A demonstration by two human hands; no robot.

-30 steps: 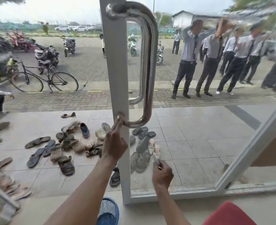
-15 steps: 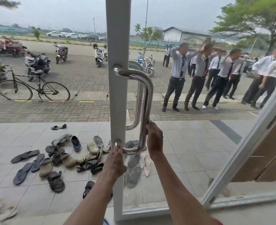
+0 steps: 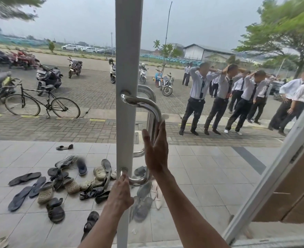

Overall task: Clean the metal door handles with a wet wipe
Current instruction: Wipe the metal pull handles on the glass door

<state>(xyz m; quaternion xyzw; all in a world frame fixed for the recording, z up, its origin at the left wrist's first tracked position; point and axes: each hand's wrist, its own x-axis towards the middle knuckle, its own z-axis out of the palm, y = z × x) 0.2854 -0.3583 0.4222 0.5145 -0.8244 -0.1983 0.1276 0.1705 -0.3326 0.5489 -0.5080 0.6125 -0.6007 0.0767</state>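
The right hand [image 3: 154, 149] has climbed the curved, polished steel door handle [image 3: 154, 111] since half a second ago, from near its lower bend to the middle of the upright bar, and the view has tipped up to show more sky. Its grip is wrapped round the bar, thumb on the near side and fingers curled behind, clamped on the metal with a scrap of pale wet wipe [image 3: 162, 117] showing just above the fingertips. Lower down, the left hand [image 3: 120, 192] has its grip closed on the handle's bottom bend, fingertips pressed right beside the round mounting collar where the bar meets the grey metal door stile [image 3: 128, 51].

A second matching steel handle [image 3: 148, 91] sits on the far side of the glass, directly behind the near one. The glass pane to the right carries smears low down, and a slanting white door frame [image 3: 272, 176] crosses the right edge in front of a brown wooden panel [image 3: 294, 194].

Through the glass, a scatter of sandals and slippers [image 3: 61, 183] lies on the pale tiled porch, partly hidden by the stile and both forearms. Beyond it, on the brick paving, stand a black bicycle [image 3: 42, 104] and several parked motorbikes [image 3: 47, 77]. To the right, a row of people in white shirts and dark trousers [image 3: 228, 101] stands with hands behind their heads.
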